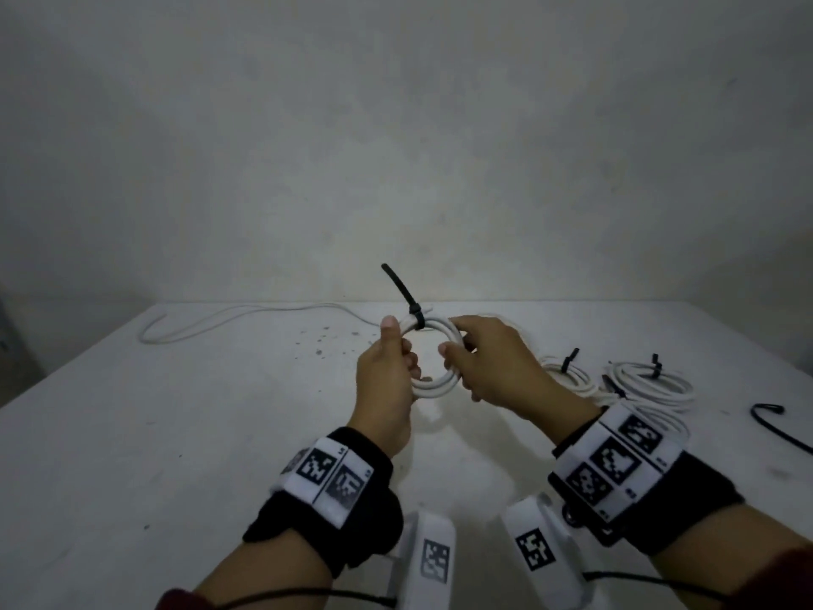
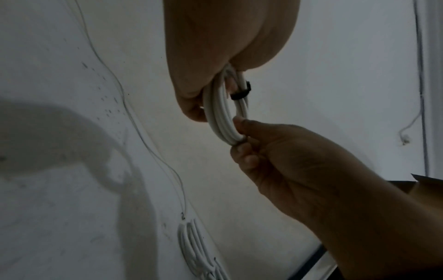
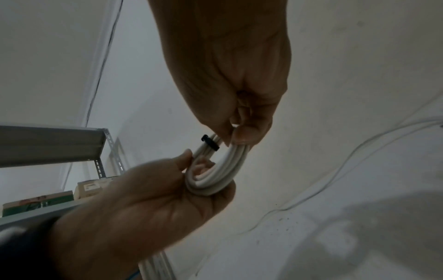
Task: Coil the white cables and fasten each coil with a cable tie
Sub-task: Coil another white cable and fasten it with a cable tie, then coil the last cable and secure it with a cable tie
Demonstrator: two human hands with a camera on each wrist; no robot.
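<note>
At the frame's centre a cable coil (image 1: 433,361) is held above the tabletop (image 1: 176,411), the left hand (image 1: 387,380) on its left side, the right hand (image 1: 488,367) on its right (a cable tie (image 1: 407,301) sits at the coil's top). Two tied coils (image 1: 651,383) lie at right; a loose cable (image 1: 228,321) lies at upper left.

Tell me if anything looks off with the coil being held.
Nothing damaged. The black cable tie on the held coil has a long untrimmed tail sticking up, like those on the finished coils at right. One white cable lies uncoiled at the table's far edge.
</note>
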